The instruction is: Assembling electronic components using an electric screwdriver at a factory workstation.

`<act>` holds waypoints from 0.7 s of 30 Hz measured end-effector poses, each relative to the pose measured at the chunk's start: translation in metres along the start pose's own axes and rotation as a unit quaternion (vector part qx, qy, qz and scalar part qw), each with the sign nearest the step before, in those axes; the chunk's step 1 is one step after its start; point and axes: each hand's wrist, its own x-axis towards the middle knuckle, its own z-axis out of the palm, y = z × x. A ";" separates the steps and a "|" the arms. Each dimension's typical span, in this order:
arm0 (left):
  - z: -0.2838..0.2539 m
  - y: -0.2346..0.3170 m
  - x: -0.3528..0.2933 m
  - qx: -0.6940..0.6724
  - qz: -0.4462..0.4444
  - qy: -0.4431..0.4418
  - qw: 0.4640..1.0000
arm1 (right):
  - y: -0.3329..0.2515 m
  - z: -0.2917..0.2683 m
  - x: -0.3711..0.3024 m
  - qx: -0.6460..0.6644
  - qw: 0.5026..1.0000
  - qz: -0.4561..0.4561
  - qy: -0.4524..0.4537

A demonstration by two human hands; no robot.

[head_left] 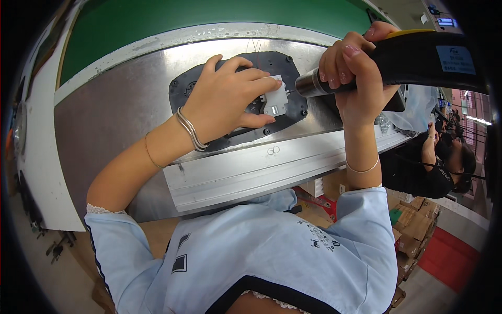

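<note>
A dark plastic base with a rounded outline (289, 112) lies on the metal work surface (94, 118). On its right half sits a small white plastic part (275, 99). My left hand (230, 91) reaches over the base and steadies this part between thumb and fingertips; the other fingers spread across the base. My right hand (355, 68) is wrapped round a black electric screwdriver (418, 58) with a silver metal nose. Its thin bit points left and reaches the white part's right edge. The exact contact point is too small to make out.
A pale metal rail (235, 170) runs along the near side of the work surface. Beyond lies a green surface (172, 18) behind a white edge. At right are a clear plastic bag (415, 107) and another person (434, 162). Cardboard boxes (413, 225) stand low at right.
</note>
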 end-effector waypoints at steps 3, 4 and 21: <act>0.000 0.000 0.000 0.000 -0.001 -0.002 1.000 | 0.002 0.000 0.001 0.003 1.000 0.003 -0.003; 0.000 0.000 0.000 -0.001 -0.002 -0.002 1.000 | 0.003 0.000 0.001 0.005 1.000 0.005 -0.002; -0.003 -0.002 0.006 -0.004 0.002 -0.020 1.000 | -0.002 -0.003 -0.002 -0.025 1.000 0.002 0.019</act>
